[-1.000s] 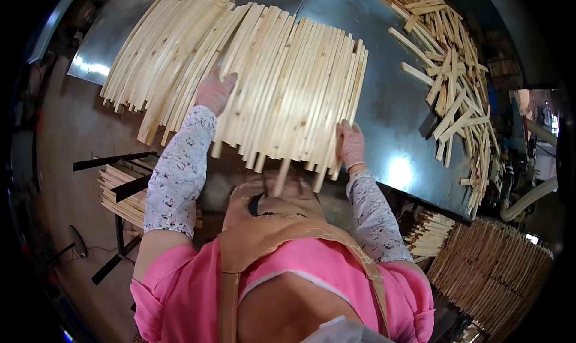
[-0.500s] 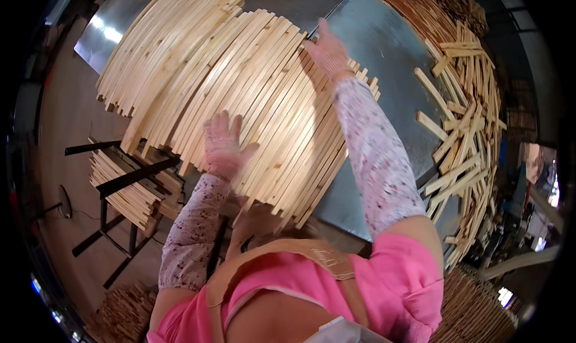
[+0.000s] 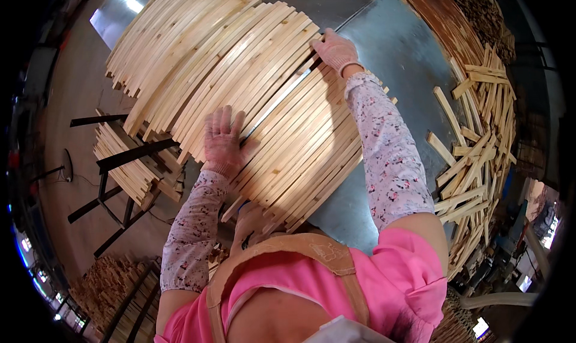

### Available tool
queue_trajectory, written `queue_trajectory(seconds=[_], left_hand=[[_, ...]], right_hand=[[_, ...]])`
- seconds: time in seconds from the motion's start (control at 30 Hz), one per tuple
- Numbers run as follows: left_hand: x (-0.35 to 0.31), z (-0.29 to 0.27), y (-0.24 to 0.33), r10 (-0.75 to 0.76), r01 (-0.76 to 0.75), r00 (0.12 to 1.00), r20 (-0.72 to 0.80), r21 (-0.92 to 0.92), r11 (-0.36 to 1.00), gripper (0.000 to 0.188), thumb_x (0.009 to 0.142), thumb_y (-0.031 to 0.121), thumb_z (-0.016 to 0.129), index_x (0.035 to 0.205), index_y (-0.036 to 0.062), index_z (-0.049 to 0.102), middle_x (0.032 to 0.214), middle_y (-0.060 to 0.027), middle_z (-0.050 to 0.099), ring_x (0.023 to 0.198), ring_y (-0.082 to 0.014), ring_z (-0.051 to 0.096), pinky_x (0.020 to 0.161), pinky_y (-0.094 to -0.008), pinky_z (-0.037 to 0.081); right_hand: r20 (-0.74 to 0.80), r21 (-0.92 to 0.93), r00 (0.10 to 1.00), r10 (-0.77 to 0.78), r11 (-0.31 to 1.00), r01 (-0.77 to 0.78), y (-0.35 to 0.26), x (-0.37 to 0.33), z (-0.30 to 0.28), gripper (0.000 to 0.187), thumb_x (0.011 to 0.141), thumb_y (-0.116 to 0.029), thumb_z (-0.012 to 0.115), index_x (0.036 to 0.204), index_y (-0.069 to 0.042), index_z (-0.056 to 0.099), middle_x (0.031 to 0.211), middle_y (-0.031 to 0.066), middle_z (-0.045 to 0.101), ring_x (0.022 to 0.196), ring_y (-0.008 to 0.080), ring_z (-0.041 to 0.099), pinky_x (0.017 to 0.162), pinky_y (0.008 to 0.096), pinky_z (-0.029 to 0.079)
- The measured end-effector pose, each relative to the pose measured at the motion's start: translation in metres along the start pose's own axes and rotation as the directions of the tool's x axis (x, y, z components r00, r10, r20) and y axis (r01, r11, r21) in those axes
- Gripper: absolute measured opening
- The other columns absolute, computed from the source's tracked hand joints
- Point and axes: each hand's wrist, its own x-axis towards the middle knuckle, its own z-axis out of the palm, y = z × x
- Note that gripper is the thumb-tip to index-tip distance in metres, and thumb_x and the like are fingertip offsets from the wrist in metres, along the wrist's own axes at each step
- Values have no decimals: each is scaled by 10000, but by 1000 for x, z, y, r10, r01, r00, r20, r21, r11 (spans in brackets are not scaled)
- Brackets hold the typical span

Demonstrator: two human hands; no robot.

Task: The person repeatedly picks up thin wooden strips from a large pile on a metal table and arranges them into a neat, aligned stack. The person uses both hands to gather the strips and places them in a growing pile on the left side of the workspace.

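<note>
Pale wooden strips point(image 3: 306, 133) lie side by side in a broad slanting layer on a metal table. A narrow dark gap splits the layer between my two hands. My left hand point(image 3: 225, 144), in a thin pale glove, rests flat on the near ends with its fingers stretched, the thumb side by the gap's near end. My right hand point(image 3: 337, 51), gloved too, is at the far ends, at the top of the gap. Its fingers are bent around the end of a strip; the fingertips are partly hidden. Left of the gap, more wooden strips point(image 3: 174, 43) continue the layer.
The bluish metal tabletop point(image 3: 390, 43) extends to the right. A loose heap of short wood pieces point(image 3: 474, 163) lies along its right side. On the left, a black metal frame point(image 3: 129, 157) stands beside stacked strips point(image 3: 123, 163). More wood point(image 3: 108, 283) is piled at lower left.
A gap has opened in the layer of strips between my hands. My right hand's fingers, stretched out before, are now bent at the strip ends. My left hand stays on the near ends.
</note>
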Motion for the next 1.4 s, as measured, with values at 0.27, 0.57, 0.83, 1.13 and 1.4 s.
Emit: queue_trajectory(seconds=[0.27,0.57,0.83,1.13,1.4], left_hand=[[13,-20,20,-171,146,980,-106,-210,967,560,960,430,770,1427,162,614,1329,-96,679,1208,-366,633,1052,-565,490],[103,-103,-167,-373,384,919,128,-69,921,349,1113,299,577,1421,155,659,1554,-189,571,1400,-368,581,1158,-429,501],[105,-84,-262,-381,440,883,273,-201,875,729,1016,581,619,1609,170,513,1648,-169,518,1488,-367,515,1226,-474,412],[135,-114,-191,-450,359,840,302,311,880,859,974,526,686,1693,195,351,1642,-172,497,1474,-358,535,1202,-477,458],[213,-144,-265,-346,338,910,228,74,938,908,938,359,768,1708,159,331,1557,-214,566,1431,-348,567,1187,-456,474]], right_hand=[[-215,392,967,-134,895,211,4,-58,-64,731,966,-555,597,1546,-112,561,1277,160,775,1216,375,704,1073,436,495],[-116,605,896,429,746,-278,168,-300,40,611,968,-102,678,1547,9,515,1105,172,720,1055,260,709,942,371,570],[265,734,941,209,589,-338,82,-340,124,806,1007,-399,716,1522,73,313,992,186,741,870,314,710,807,418,575],[372,735,861,346,457,-501,-18,-265,83,919,971,-415,761,1519,125,259,1091,195,750,899,243,709,787,378,609],[299,534,901,315,727,-432,-94,-152,104,1030,1007,-574,671,1667,67,208,1308,348,688,1249,483,680,1101,434,514]])
